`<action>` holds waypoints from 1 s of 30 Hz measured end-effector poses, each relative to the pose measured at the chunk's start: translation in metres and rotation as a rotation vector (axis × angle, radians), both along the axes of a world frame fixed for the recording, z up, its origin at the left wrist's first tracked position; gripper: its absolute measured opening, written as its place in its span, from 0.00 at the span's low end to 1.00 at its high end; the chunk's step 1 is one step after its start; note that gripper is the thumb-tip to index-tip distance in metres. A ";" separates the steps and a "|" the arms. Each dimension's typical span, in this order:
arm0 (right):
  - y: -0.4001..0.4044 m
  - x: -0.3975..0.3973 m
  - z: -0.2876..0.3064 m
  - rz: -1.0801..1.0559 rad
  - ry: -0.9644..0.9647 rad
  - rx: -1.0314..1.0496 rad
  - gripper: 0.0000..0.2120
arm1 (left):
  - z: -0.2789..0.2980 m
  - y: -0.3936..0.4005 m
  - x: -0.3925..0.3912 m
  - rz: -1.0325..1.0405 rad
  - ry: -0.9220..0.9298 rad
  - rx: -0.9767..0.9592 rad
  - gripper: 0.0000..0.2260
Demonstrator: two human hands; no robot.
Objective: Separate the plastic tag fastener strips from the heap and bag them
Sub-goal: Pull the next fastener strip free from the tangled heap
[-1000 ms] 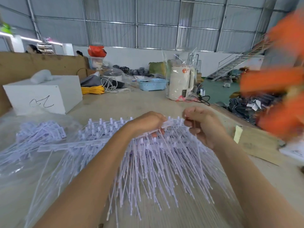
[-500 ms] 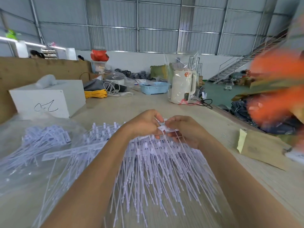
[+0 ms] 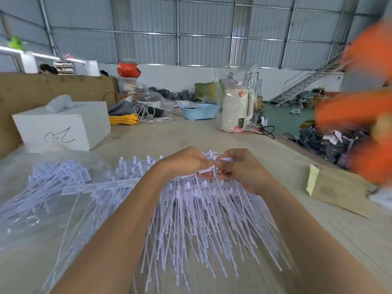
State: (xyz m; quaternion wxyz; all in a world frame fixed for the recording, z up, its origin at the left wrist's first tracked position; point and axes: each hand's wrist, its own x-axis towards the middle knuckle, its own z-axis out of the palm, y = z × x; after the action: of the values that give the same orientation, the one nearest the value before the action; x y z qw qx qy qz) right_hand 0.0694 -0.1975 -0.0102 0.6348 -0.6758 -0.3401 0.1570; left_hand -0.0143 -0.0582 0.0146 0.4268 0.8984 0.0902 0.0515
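Head view: both hands, left hand [image 3: 186, 161] and right hand [image 3: 241, 168], apparently pinch one strip [image 3: 206, 170].

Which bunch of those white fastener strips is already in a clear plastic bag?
The smaller bunch on the left, lying inside the clear bag. The big heap under both hands lies loose on the table.

Illumination is bright, diffuse and even across the scene. A light strip [image 3: 31, 53] at the upper left edge is overexposed. Shadows on the table [image 3: 180, 134] are soft and faint. Specular glare appears on the clear plastic wrap [image 3: 235, 81] near the table's far edge. Wide-angle distortion bends the wall panels [image 3: 191, 28] and roof beams toward the frame edges. An orange shape [image 3: 358, 111] at the right edge is heavily motion-blurred. The fastener strips [image 3: 201, 219] and the central area are reasonably sharp.
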 end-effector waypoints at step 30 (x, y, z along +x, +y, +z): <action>0.005 -0.017 0.013 -0.195 -0.049 0.168 0.08 | 0.012 -0.012 0.002 0.091 -0.125 -0.221 0.16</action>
State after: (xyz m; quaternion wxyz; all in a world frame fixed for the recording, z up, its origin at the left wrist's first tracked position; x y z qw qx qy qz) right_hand 0.0523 -0.1924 0.0026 0.6928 -0.6539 -0.3000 0.0487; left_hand -0.0118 -0.0702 0.0268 0.5251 0.8359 0.1093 0.1165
